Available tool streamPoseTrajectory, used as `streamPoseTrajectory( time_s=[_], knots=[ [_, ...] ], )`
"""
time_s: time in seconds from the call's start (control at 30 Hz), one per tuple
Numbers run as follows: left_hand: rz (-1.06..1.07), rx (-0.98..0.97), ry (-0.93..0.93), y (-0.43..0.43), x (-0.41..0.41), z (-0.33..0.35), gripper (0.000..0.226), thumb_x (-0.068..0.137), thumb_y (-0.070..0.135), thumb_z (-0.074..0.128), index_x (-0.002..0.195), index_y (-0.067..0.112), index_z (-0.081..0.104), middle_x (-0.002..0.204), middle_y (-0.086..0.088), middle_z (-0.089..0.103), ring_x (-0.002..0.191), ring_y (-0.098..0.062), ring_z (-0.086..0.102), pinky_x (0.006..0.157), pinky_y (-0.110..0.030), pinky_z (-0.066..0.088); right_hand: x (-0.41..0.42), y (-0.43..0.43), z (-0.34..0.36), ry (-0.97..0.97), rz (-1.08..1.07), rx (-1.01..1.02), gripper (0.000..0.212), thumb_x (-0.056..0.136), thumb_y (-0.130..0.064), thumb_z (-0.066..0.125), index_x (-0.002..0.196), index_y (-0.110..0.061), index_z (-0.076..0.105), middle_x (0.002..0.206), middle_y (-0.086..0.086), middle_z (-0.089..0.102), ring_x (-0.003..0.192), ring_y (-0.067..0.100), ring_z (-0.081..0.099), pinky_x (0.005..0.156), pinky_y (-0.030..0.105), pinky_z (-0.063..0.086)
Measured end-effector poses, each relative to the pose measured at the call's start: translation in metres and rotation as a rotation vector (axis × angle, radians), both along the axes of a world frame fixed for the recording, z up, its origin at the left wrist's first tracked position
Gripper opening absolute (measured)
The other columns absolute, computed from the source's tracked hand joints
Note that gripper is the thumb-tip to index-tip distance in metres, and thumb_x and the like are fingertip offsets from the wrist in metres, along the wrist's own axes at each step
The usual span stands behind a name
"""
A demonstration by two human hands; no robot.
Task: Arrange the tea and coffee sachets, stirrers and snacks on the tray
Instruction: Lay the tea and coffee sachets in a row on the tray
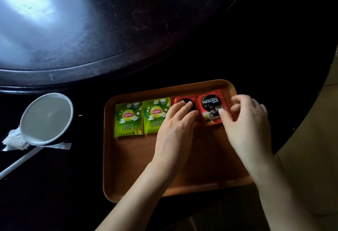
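Head view showed us bent over a wooden tray [128,166] that sat on a dark table [247,56] near its edge. Along the far side of the tray we had a row of four sachets lying flat: two green Lipton tea sachets [129,120] side by side on the left, then two red Nescafé coffee sachets [212,109] on the right. The second tea sachet touched the first coffee sachet, which was mostly covered.

Our left hand [175,130] lay palm down with fingers spread loosely over that covered coffee sachet, pressing it flat rather than gripping it. Our right hand [247,121] was at the outermost coffee sachet, thumb resting on its lower right part and the other fingers curled beyond its right edge; whether they pinched the edge or only nudged it, we could not tell.

We judged the sachet part nearly done, with only the last squaring-up of the coffee pair left. The near half of the tray held nothing, and no snacks were anywhere in view. Off to the left stood a white cup [45,117] with a crumpled tissue [15,140] and a long white stick [20,163], possibly a stirrer, lying on the table. So the stirrers and snacks were yet to be placed.
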State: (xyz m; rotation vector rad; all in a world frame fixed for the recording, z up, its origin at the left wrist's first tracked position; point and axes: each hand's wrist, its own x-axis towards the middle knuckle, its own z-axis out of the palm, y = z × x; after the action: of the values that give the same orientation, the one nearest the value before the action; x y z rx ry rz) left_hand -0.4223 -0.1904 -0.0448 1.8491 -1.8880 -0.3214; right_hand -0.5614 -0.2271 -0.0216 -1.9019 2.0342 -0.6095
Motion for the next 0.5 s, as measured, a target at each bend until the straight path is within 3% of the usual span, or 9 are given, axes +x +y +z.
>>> streamPoseTrajectory(
  time_s=[0.1,0.23,0.5],
  knots=[
    [-0.003,-0.015,-0.03,-0.001,0.0,-0.001,0.024,0.084,0.018,0.053,0.1,0.011,0.071,0.116,-0.008,0.069,0.114,-0.028,0.059,0.098,-0.027,0.041,0.001,0.003,-0.003,0.151,0.109,-0.124,0.044,0.078,-0.022,0.068,0.117,-0.005,0.055,0.11,0.02,0.059,0.104,0.035,0.051,0.083,0.04,0.047],
    [-0.012,-0.008,-0.032,-0.001,0.0,0.0,0.025,0.085,0.018,0.052,0.101,0.01,0.07,0.116,-0.01,0.068,0.114,-0.03,0.059,0.097,-0.031,0.044,0.003,0.002,-0.011,0.177,0.286,-0.092,0.04,0.08,-0.024,0.066,0.117,-0.014,0.059,0.113,0.012,0.059,0.104,0.032,0.05,0.083,0.042,0.047],
    [-0.009,0.008,-0.045,0.0,-0.001,0.004,0.028,0.086,0.02,0.047,0.1,0.011,0.07,0.117,-0.008,0.068,0.114,-0.03,0.058,0.095,-0.03,0.045,0.001,0.004,-0.016,0.239,0.232,-0.106,0.039,0.079,-0.023,0.067,0.115,-0.009,0.06,0.11,0.017,0.059,0.101,0.035,0.054,0.08,0.042,0.05]
  ],
)
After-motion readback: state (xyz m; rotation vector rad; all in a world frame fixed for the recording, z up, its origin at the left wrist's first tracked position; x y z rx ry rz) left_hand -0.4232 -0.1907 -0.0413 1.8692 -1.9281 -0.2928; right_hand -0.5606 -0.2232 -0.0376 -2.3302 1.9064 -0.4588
